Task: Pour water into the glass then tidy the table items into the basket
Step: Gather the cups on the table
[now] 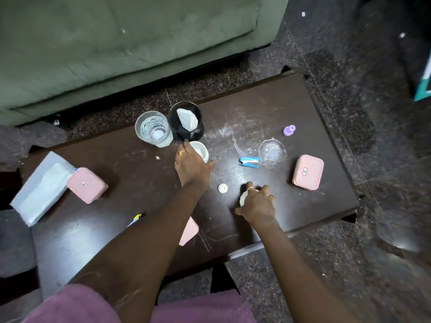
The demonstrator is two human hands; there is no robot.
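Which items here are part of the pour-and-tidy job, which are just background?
Job: glass with water; black mesh basket; white cup under left hand; white object in right hand; stapler; pink boxes; purple cap.
Background: sofa; floor.

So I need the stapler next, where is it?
The blue stapler lies on the table's right half, touching the clear glass dish and left of the pink box.

Both forearms are bare; a gold ring [181,153] circles one of the left hand's [192,167] fingers, and mauve-pink cloth [93,306] covers the lap.
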